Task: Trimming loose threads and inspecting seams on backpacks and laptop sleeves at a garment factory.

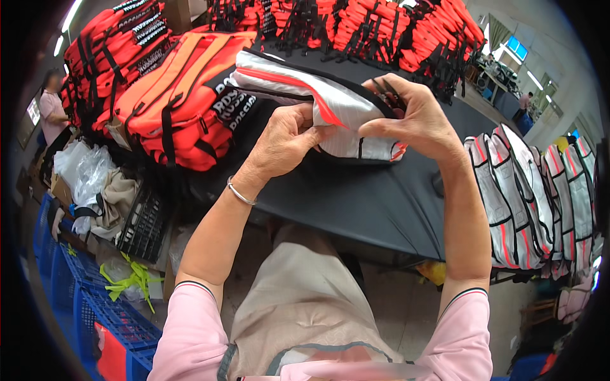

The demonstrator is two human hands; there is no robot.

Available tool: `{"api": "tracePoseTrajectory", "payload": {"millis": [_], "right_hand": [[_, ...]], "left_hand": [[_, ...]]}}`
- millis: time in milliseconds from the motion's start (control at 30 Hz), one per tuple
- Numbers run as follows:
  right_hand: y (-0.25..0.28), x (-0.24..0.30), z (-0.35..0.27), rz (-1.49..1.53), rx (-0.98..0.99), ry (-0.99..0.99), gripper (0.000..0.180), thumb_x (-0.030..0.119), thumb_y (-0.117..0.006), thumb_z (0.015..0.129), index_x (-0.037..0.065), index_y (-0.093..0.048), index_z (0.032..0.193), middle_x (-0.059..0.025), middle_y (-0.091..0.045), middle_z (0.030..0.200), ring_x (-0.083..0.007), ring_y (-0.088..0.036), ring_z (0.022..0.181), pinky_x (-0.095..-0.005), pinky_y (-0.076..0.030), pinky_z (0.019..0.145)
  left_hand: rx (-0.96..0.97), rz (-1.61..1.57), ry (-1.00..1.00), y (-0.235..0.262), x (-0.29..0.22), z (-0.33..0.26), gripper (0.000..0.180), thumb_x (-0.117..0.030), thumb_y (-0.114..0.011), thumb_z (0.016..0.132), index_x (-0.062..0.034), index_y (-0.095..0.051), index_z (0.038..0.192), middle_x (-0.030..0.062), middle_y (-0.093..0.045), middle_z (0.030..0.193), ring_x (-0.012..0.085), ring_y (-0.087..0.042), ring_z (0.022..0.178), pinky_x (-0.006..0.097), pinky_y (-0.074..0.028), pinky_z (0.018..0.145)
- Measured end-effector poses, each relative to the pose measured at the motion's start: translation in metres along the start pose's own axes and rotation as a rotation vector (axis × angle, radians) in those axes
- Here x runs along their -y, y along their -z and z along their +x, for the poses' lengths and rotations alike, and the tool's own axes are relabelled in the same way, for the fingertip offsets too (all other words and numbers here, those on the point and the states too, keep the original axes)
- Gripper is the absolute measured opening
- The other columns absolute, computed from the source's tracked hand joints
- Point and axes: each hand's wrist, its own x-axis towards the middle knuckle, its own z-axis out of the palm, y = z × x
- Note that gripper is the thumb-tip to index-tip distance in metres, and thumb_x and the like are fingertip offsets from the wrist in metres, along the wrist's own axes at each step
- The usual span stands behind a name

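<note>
A white and grey fabric bag (356,108) with a red strip and black edging is held up over the black-covered table. My left hand (284,140) closes on its near side, thumb and fingers pinching the cloth beside the red strip. On the other side my right hand (419,117) grips the bag, its thumb pressed against the white cloth and the fingers curled behind the black edge. Something dark and slim (389,95) lies along these fingers; its kind is not clear. Part of the bag is hidden behind both hands.
A large red-orange bag (184,95) lies left on the black table cover (356,203). Red bags (375,32) are stacked at the back, more (117,51) at far left. Grey-white bags (515,190) stand right. Blue crates (95,305) are lower left; a person (52,114) stands beyond.
</note>
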Motion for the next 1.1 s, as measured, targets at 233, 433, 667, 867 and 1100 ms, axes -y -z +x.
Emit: {"api": "tracePoseTrajectory", "payload": {"millis": [233,433,667,867,1100], "right_hand": [[0.000,0.002,0.038,-0.246,-0.208,0.053,0.021,0.016,-0.076,0.078,-0.002,-0.067,0.083,-0.0075,-0.061,0.061,-0.0120,-0.053,0.056,-0.0326,-0.046,0.057],[-0.004,0.003,0.046,-0.221,-0.297,0.083,0.024,0.018,-0.076,0.077,-0.002,-0.064,0.074,-0.0083,-0.055,0.055,-0.0149,-0.049,0.052,-0.0342,-0.043,0.054],[0.001,0.010,0.035,-0.336,-0.320,0.071,0.018,0.014,-0.075,0.078,-0.001,-0.065,0.078,-0.0091,-0.056,0.056,-0.0163,-0.050,0.052,-0.0335,-0.044,0.055],[0.012,0.002,0.031,-0.297,-0.305,0.161,0.011,0.009,-0.075,0.079,0.003,-0.071,0.086,-0.0087,-0.062,0.061,-0.0116,-0.049,0.053,-0.0306,-0.045,0.055],[0.037,-0.034,0.033,-0.352,-0.475,0.034,0.023,0.016,-0.078,0.069,0.001,-0.071,0.086,-0.0099,-0.065,0.066,-0.0124,-0.055,0.060,-0.0300,-0.049,0.063]], "left_hand": [[-0.183,-0.074,-0.027,-0.012,-0.027,0.020,0.029,-0.017,-0.073,0.087,0.0030,-0.064,0.107,0.0021,-0.068,0.094,0.0065,-0.061,0.085,0.024,-0.051,0.072],[-0.474,0.417,-0.311,-0.032,-0.031,0.033,0.033,-0.024,-0.075,0.083,0.0049,-0.062,0.093,0.0162,-0.069,0.078,0.0236,-0.070,0.072,0.035,-0.053,0.067],[-0.484,0.754,-0.357,-0.024,-0.030,0.046,0.026,-0.024,-0.068,0.088,0.0014,-0.063,0.083,0.0200,-0.063,0.065,0.0399,-0.063,0.063,0.041,-0.049,0.057],[-0.392,0.681,-0.336,-0.025,-0.027,0.036,0.023,-0.022,-0.067,0.088,0.0004,-0.065,0.086,0.0214,-0.061,0.066,0.0414,-0.061,0.062,0.042,-0.048,0.056],[-0.364,0.388,-0.050,-0.026,-0.012,0.007,0.028,-0.022,-0.064,0.091,0.0048,-0.067,0.083,0.0169,-0.062,0.061,0.0231,-0.067,0.055,0.031,-0.052,0.052]]}}
